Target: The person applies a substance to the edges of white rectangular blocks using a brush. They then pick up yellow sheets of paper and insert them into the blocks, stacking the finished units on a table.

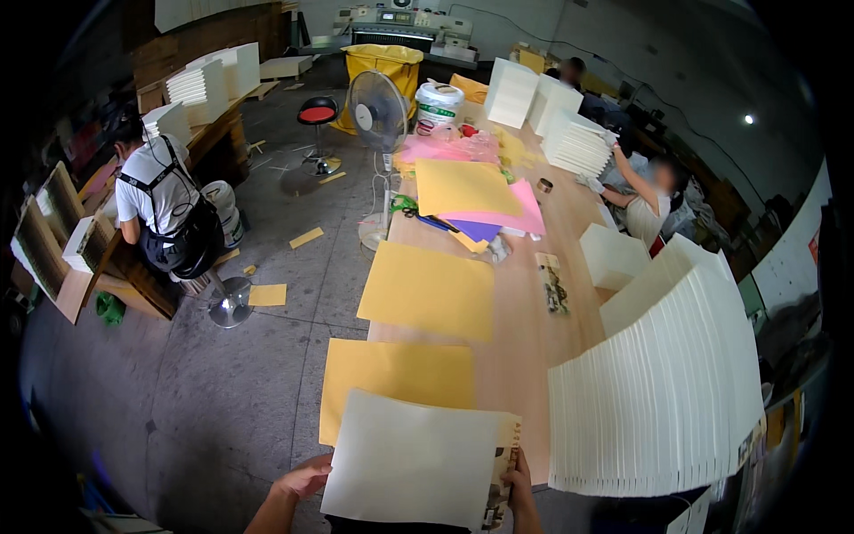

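White sheet [409, 463] at the table's [511, 374] near end, long axis left-to-right, left hand [305, 478] and right hand [519, 481] grasping opposite short edges, nearest yellow sheet [400, 372] just beyond.

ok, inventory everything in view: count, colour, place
Held sheet: 1, white, bottom centre
Table: 1, beige, centre
Large sheets: 3, yellow, on table
Paper stacks: several, white, table right, far left
Printed strip: 1, multicoloured, on table
Coloured papers: several, pink, purple, far table
Tape roll: 1, brown, far table
Fan: 1, grey, left
Stools: 2, chrome-based, floor left
Buckets: 2, white, far table, left floor
Bag: 1, yellow, behind fan
Machine: 1, grey, back
Workers: 3, one left, two right
Left hand: 1, bare, sheet's left
Right hand: 1, bare, sheet's right
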`<action>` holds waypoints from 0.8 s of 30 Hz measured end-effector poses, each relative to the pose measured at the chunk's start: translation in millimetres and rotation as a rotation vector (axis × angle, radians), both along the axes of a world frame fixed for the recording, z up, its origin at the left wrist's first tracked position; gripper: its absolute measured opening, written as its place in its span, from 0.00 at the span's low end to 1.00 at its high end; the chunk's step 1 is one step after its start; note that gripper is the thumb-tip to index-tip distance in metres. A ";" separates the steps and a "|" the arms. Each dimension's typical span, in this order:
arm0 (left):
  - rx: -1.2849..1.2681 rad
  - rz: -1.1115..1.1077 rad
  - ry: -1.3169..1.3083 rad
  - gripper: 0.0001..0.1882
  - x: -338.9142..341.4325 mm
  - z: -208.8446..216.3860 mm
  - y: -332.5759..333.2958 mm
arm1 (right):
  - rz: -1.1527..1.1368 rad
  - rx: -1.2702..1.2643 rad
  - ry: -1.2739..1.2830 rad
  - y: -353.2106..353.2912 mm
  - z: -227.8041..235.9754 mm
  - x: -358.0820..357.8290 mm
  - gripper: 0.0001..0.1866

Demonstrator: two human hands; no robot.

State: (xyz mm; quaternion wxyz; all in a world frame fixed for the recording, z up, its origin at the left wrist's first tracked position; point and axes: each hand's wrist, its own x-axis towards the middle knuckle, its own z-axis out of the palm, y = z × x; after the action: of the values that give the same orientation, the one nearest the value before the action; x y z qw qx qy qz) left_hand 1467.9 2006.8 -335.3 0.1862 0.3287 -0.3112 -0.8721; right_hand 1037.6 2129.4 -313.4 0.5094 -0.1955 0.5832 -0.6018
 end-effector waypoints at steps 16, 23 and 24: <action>0.190 0.284 -0.299 0.30 -61.3 -43.2 -33.9 | 0.142 0.327 -0.252 -47.1 -96.9 -51.8 0.28; -0.129 0.258 -0.347 0.29 -97.5 25.7 -56.6 | -0.037 0.216 -0.214 -43.5 -17.2 -47.9 0.26; -0.165 0.248 -0.305 0.29 -99.1 37.2 -57.4 | -0.048 0.126 -0.206 -34.4 -7.2 -50.2 0.26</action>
State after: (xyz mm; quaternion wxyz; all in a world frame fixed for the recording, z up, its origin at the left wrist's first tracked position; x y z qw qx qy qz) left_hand 1368.8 1949.5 -298.1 0.2692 0.4763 -0.3634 -0.7541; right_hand 987.4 2095.1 -320.7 0.5634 -0.0863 0.5688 -0.5930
